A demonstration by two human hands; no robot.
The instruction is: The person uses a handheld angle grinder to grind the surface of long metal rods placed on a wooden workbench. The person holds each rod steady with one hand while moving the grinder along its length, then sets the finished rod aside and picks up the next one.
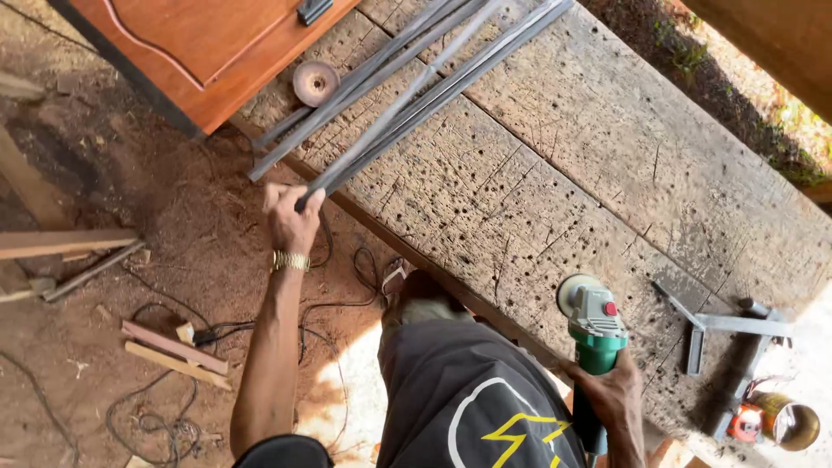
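Rods gripped, grinder ready, no cutting visible yet.

Left hand [292, 221] clenched around near ends of metal rods [407, 91]; bundle lies on workbench [607, 147], long axis running lower left to upper right. Right hand [615, 400] grasps green angle grinder [594, 325], disc at lower centre, well apart from rods.

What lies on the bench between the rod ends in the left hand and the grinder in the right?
The head view shows only bare, pitted workbench planks between the left hand gripping the metal rods and the green angle grinder in the right hand.
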